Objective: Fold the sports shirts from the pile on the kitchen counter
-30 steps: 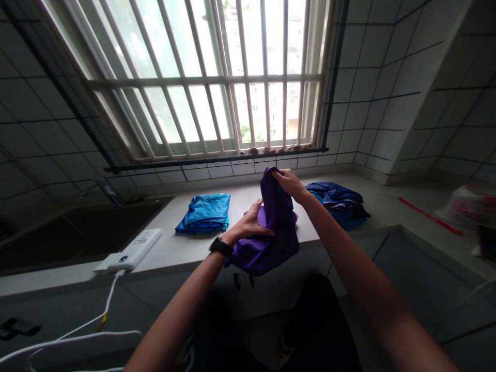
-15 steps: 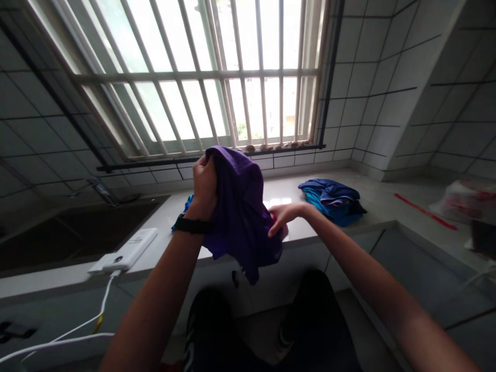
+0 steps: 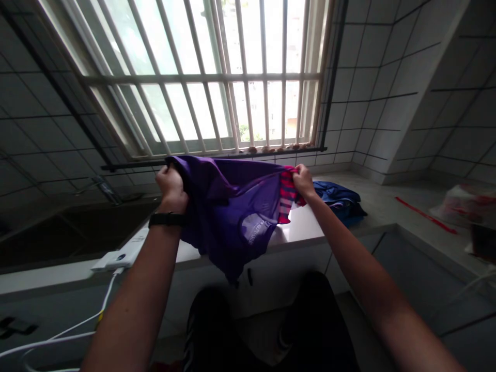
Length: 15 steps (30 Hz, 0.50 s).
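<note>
A purple shirt [image 3: 228,206] with a pale print and a red-and-dark striped part [image 3: 287,196] is stretched between my hands above the counter edge. My left hand [image 3: 171,187], below which a dark wristband shows, is closed on the shirt's upper left, its fingers partly behind the cloth. On the other side my right hand [image 3: 303,181] pinches the top of the striped part. The lower cloth hangs in folds in front of the cabinet. Just beyond my right wrist lies a heap of blue clothes [image 3: 337,201].
At left is a dark sink [image 3: 73,232] with a faucet [image 3: 106,188]. A white power strip [image 3: 120,258] with cables sits beside it. On the right counter lie a red strip [image 3: 426,214] and a plastic bag [image 3: 467,206]. A barred window [image 3: 217,77] rises behind.
My hands have moved apart, left hand leftward and right hand up and rightward. The bunched purple shirt is now spread between them, showing its print and striped part.
</note>
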### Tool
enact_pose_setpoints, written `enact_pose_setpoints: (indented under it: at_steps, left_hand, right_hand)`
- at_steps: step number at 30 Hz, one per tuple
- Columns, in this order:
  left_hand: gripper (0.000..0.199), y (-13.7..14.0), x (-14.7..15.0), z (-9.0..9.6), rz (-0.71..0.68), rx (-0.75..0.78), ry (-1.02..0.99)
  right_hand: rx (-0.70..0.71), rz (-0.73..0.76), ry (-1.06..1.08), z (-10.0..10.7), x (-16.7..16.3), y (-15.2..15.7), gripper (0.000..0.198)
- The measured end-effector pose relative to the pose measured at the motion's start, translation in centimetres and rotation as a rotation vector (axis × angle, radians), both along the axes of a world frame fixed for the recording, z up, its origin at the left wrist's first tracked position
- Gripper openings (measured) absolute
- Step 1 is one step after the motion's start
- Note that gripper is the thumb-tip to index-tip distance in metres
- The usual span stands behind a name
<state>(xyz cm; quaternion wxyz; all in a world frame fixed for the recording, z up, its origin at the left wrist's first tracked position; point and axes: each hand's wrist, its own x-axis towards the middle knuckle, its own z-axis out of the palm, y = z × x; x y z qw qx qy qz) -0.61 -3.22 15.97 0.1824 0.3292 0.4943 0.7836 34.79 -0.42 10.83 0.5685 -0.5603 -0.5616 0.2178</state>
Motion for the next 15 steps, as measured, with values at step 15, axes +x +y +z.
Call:
enact_pose_setpoints:
  at_steps: [15]
  left_hand:
    - [0.016, -2.3, 3.6, -3.7, 0.049, -0.12, 0.87]
  right_hand:
    - [-0.251, 0.402, 0.309, 0.6, -0.9, -1.6, 0.03]
